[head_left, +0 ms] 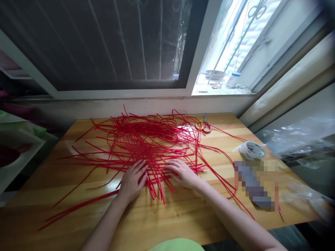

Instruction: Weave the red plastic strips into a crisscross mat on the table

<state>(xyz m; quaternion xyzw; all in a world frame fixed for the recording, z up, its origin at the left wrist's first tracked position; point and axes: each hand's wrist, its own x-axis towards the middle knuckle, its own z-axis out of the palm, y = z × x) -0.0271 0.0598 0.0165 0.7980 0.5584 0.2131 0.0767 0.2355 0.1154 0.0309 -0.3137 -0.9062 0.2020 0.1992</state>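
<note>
Thin red strips [141,150] cross each other in a woven patch at the middle of the wooden table, their loose ends fanning out on several sides. My left hand [134,179] rests on the left edge of this weave, fingers stretched out and a little apart, with a bundle of long strips running beneath the wrist. On the right edge, my right hand [182,173] has its fingers together and bent over the strips, the thumb close below them. What lies under both palms is hidden.
A tangled heap of red strips [157,129] lies behind the weave. Scissors [203,126] with yellow and red handles are at the back right. A tape roll [251,150] and a blurred-out object [255,184] lie on the table's [178,216] right side, near clear plastic wrapping [300,143].
</note>
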